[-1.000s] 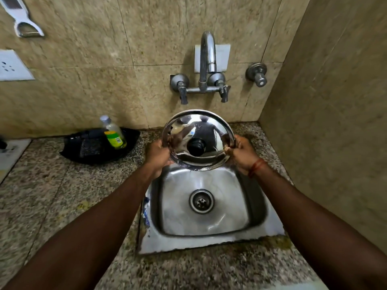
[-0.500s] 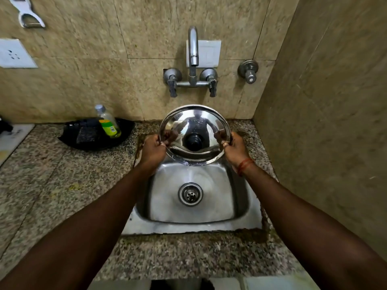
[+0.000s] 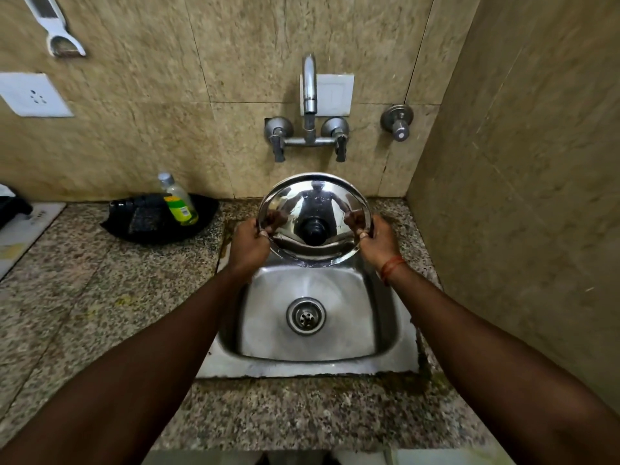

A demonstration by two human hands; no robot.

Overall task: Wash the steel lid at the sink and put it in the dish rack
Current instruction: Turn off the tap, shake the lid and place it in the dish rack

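From the head camera, looking down over the person's arms, both hands are out over the back of the sink (image 3: 396,360). The left hand (image 3: 250,245) grips the left rim of the steel lid (image 3: 292,203), fingers curled around its edge, and the right hand (image 3: 377,241) does the same on the right rim. The lid is held tilted, its shiny domed top and black knob (image 3: 313,228) facing the camera, above the rear edge of the basin and below the tap (image 3: 309,92). Its far side cannot be seen, and the fingers behind the rim are hidden; only the thumbs and knuckles show, doubled by their reflection in the steel. A red thread (image 3: 391,267) circles the right wrist.

The basin is bare steel with its drain (image 3: 305,315) in the middle; I cannot tell whether water is running. On the granite counter (image 3: 100,297) to the left lies a dark tray (image 3: 144,229) with a clear bottle (image 3: 177,201) leaning in it; what else the tray holds is too dark to make out. At the far left edge a black object and a pale board are cut off. On the wall, a socket plate (image 3: 32,95) and a hanging white utensil (image 3: 55,26) are blurred, the utensil cropped at the top. No dish rack is in view
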